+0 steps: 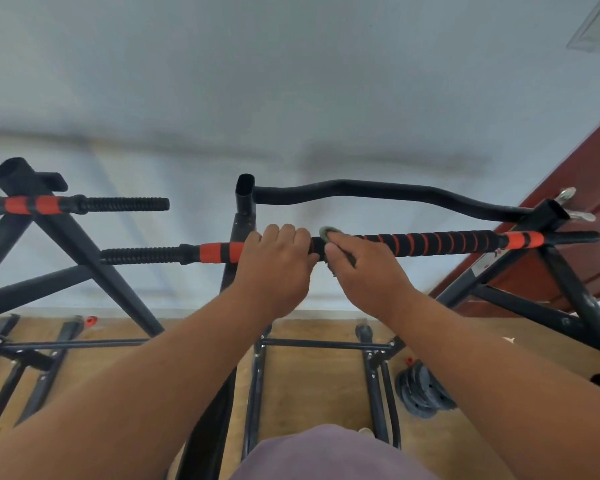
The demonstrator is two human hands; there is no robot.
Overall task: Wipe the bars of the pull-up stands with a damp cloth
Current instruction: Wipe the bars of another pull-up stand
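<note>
Cloth (326, 233) on bar (430, 241), right hand (368, 271).

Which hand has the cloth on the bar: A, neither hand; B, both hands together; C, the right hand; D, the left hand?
C: the right hand presses the grey cloth around the padded bar, while the left hand grips the bar bare.

No text can be read; a pale sticker (481, 268) on the stand's right leg is too blurred.
</note>
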